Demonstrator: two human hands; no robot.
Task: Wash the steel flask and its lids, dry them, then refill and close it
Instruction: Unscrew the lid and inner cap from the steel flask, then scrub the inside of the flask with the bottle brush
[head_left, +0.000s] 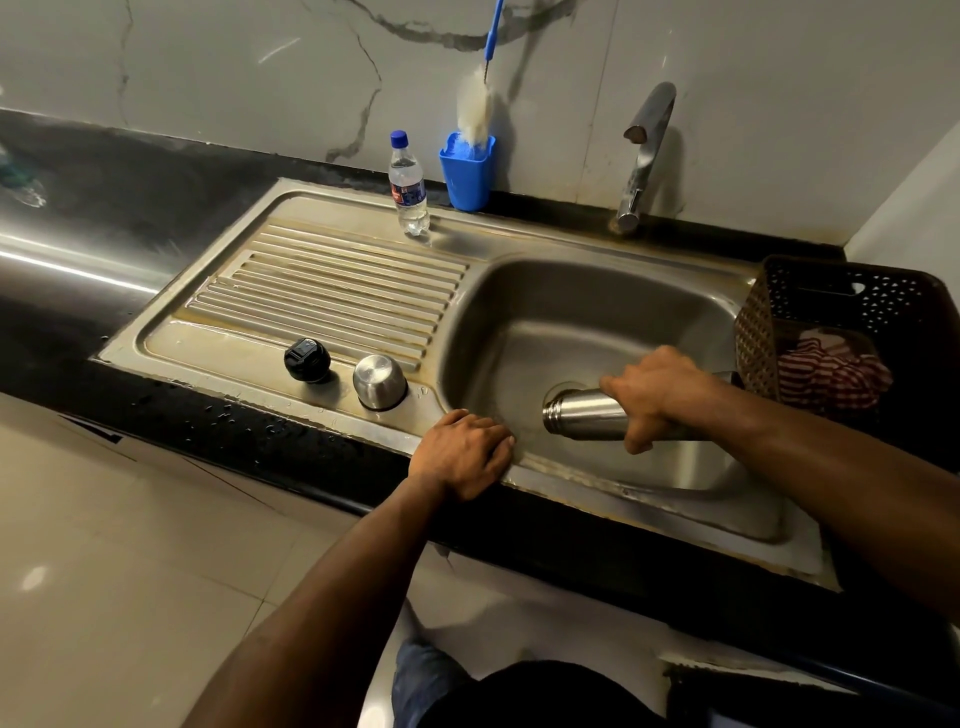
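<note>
Flask: cylindrical brushed-steel flask (584, 414) lies sideways over the steel sink basin (571, 322), mouth leftward.
Right hand (655, 391): fingers wrapped round flask body.
Left hand (464, 453): flat on basin's front-left rim, holding nothing.
Lids: domed steel cup lid (380, 382) and round black stopper (307, 360) left of basin.

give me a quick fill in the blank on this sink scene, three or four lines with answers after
1. The right hand holds the steel flask on its side over the sink ____.
2. The left hand rests on the front ____ of the sink.
3. The black lid and the steel cup lid stand on the ____.
4. The bottle brush stands in a ____ holder.

Missing words: basin; rim; drainboard; blue
</note>
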